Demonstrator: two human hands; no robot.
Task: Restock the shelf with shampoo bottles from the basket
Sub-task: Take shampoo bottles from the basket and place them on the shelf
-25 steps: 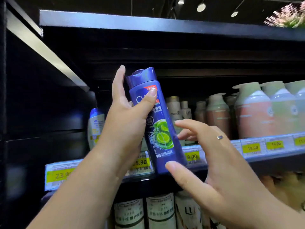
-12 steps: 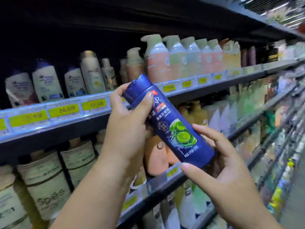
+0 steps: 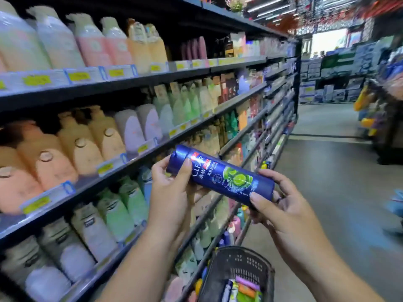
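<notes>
A glossy dark-blue plastic shampoo bottle, printed with CLEAR and green limes, is held sideways, cap end gripped by the left hand, base by the right hand.

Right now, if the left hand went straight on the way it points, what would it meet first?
Probably the shelf edge, just above and beyond the left hand, which grips the bottle near its cap. Depth is unclear, so how far off it lies cannot be judged.
</notes>
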